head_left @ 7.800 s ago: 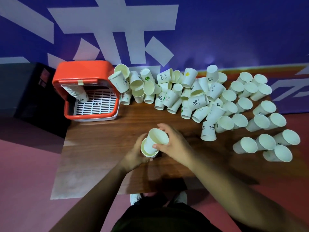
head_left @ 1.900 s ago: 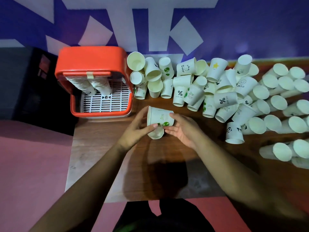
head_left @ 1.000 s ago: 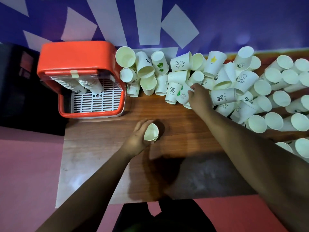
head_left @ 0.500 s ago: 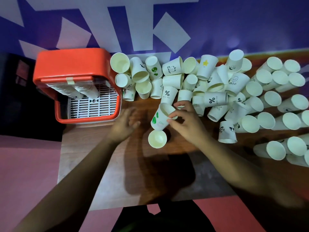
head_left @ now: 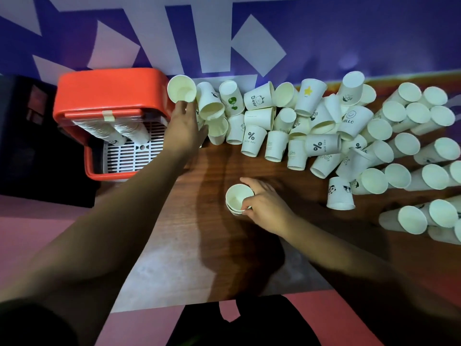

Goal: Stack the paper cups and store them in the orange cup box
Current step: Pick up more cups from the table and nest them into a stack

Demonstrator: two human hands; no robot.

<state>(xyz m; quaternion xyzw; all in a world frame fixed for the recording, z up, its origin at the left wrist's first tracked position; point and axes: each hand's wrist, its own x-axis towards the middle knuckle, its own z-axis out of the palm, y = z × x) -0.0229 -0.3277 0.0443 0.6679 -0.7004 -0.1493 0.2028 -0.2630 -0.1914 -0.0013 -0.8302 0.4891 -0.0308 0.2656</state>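
The right grip [head_left: 264,208], a bare hand, has thumb and fingers curled round a short stack [head_left: 239,199] of nested cups, which stands mouth up on the table [head_left: 199,245], near its middle and well apart from the other cups. The left grip [head_left: 184,128] reaches to the far edge with fingers stretched out and closed on nothing; its fingertips touch the rim of a cup [head_left: 181,88] that lies on its side with its mouth toward the camera, just beside the box [head_left: 107,93]. The orange box stands at the table's far left corner, its open front facing the person. Inside it, two long stacks [head_left: 132,131] of cups lean side by side over a white grid [head_left: 132,156]. From the left grip rightward, a loose pile [head_left: 299,121] of paper cups covers the far side of the table, some upright, some upside down, many lying on their sides, several printed with a star, a percent sign, "Bear" or "HELLO". One panda cup [head_left: 339,193] stands upside down at the near edge of the pile, to the right of the right grip. Behind the table is a purple wall [head_left: 374,33] with white shapes.
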